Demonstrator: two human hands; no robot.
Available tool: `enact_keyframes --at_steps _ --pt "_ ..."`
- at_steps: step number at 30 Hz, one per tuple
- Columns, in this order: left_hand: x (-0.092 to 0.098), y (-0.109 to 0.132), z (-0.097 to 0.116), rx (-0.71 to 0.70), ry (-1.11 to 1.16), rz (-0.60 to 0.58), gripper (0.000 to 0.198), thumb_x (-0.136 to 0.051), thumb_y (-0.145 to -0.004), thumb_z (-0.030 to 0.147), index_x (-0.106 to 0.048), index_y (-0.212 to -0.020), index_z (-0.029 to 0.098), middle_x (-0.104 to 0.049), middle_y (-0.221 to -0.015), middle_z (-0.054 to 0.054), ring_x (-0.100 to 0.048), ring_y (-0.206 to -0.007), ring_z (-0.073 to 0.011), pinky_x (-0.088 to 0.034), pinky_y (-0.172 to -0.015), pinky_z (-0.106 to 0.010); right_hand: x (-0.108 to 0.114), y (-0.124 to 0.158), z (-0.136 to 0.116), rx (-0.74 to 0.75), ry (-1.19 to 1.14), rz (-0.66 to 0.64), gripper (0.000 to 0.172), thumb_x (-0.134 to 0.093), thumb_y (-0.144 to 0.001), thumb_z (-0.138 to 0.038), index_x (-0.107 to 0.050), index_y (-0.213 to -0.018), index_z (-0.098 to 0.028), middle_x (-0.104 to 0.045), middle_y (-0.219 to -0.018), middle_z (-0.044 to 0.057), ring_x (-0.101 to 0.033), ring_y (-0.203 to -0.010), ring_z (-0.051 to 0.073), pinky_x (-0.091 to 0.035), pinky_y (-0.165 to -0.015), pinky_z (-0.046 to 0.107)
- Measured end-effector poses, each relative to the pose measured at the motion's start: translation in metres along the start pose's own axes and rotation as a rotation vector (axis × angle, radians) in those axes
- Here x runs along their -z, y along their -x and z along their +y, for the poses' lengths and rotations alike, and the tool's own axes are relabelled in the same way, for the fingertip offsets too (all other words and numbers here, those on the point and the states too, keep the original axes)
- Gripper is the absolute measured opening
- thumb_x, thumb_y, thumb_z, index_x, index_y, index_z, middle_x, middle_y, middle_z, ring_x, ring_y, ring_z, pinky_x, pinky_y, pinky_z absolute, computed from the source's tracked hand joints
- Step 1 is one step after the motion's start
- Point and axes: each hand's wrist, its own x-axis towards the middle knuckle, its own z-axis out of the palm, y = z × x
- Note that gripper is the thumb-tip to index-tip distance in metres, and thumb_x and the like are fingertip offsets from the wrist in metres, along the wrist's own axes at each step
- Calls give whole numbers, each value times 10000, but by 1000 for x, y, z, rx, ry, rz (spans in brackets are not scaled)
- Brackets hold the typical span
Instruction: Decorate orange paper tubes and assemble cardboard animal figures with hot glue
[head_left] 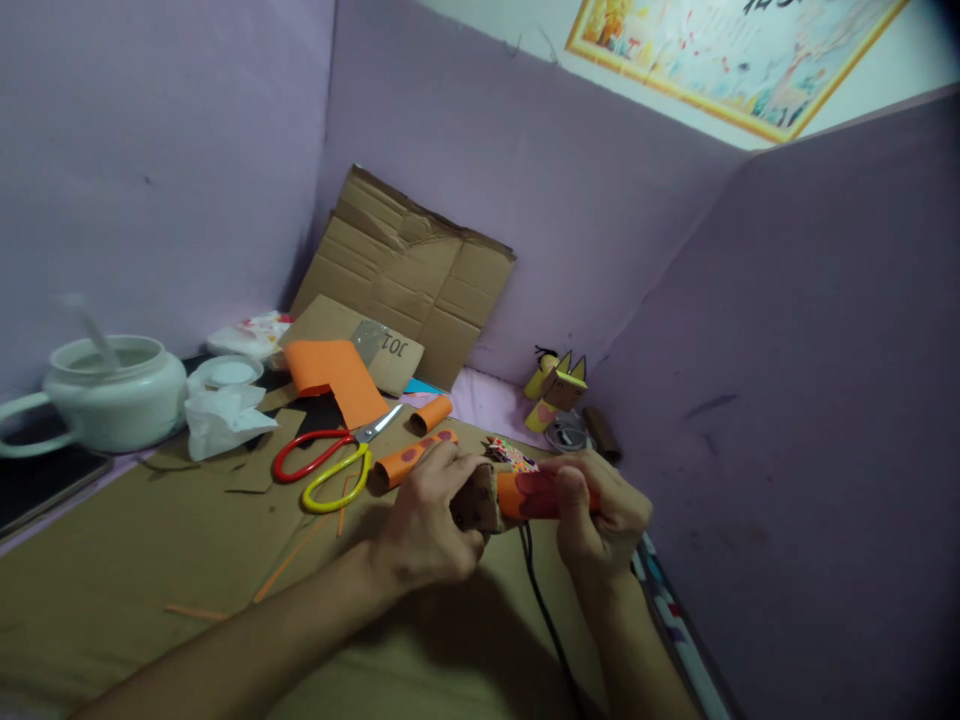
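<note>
My left hand [427, 520] and my right hand [600, 515] are both closed on one craft piece [499, 497], a cardboard tube wrapped in orange paper with a reddish patch. The left fingers pinch its brown cardboard end and the right fingers wrap its orange end. It is held just above the brown cardboard work surface [150, 570]. A black cable [544, 610] runs down from under the hands. An orange tube with purple spots [409, 458] lies just beyond my left hand.
Red-and-yellow scissors [326, 462] lie left of the hands, beside orange paper [334, 380] and a small orange roll [431, 413]. A white pot [112, 390], tissue [221, 415], folded cardboard [409, 270] and a cardboard cat figure [559, 390] stand farther back. Purple walls close in.
</note>
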Motion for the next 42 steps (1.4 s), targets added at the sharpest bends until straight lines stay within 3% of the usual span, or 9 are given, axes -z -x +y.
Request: enact_keyframes --at_steps 27,35,38,40,42 --pt "-1 0 -2 -25 10 6 425 -591 -533 47 -575 -936 178 -545 -893 -62 -540 -866 -240 -484 -839 -435 -1 2 -1 -17 23 8 291 -459 -908 -258 -622 -679 -184 -552 -570 10 -556 -534 151 -395 -500 274" --pt "-3 3 -5 -17 6 1 415 -585 -567 51 -566 -953 200 -561 -915 -58 -544 -894 -244 -487 -825 -407 3 2 -2 -23 56 -63 295 -449 -920 -260 -629 -702 -177 -594 -617 25 -567 -547 145 -408 -518 265" --pt "-3 -3 -1 51 58 -29 305 -596 -612 92 -586 -899 193 -567 -896 -56 -556 -881 -237 -497 -814 -406 2 2 -4 -109 -38 -65 318 -432 -935 -413 -654 -993 -193 -662 -790 56 -640 -700 185 -476 -620 295" --pt "-2 -8 2 155 130 -57 293 -624 -613 142 -604 -903 186 -576 -888 -56 -567 -865 -240 -513 -779 -407 2 -1 -4 -190 -199 4 534 -385 -907 -580 -509 -1286 -225 -657 -1088 113 -655 -942 244 -512 -777 372" --pt "-1 -11 2 299 245 -78 351 -675 -557 183 -620 -903 179 -595 -884 -51 -584 -843 -249 -525 -744 -412 2 -4 0 -272 -372 102 685 -322 -871 -681 -369 -1400 -248 -546 -1318 148 -586 -1140 284 -475 -916 456"
